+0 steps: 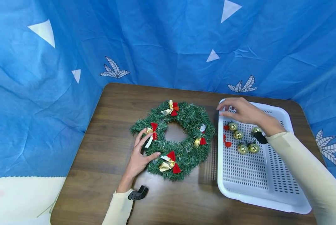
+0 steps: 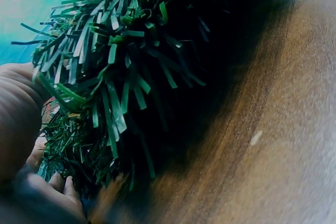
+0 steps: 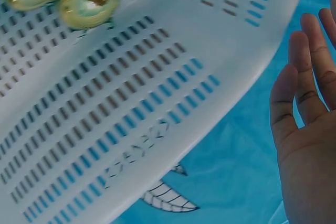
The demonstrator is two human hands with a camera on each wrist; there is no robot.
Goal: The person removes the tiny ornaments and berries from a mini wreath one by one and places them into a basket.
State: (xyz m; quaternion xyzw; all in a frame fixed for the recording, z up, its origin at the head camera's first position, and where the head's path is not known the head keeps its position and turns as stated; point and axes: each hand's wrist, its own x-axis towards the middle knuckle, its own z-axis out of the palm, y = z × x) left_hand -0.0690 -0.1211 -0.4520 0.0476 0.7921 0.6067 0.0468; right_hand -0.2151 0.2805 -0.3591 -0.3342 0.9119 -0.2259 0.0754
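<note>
A green tinsel wreath lies on the wooden table, trimmed with several red-and-gold bows. My left hand holds its left side, fingers at the left bow and thumb on the lower-left greenery. Close up in the left wrist view, the wreath's green strands fill the space beside the fingers. My right hand is over the upper-left part of a white plastic basket, with nothing visible in it. From the right wrist, its fingers look relaxed and nearly straight.
Several gold ball ornaments and small red pieces lie in the basket, left of its middle. A blue patterned cloth hangs behind the table and along its sides.
</note>
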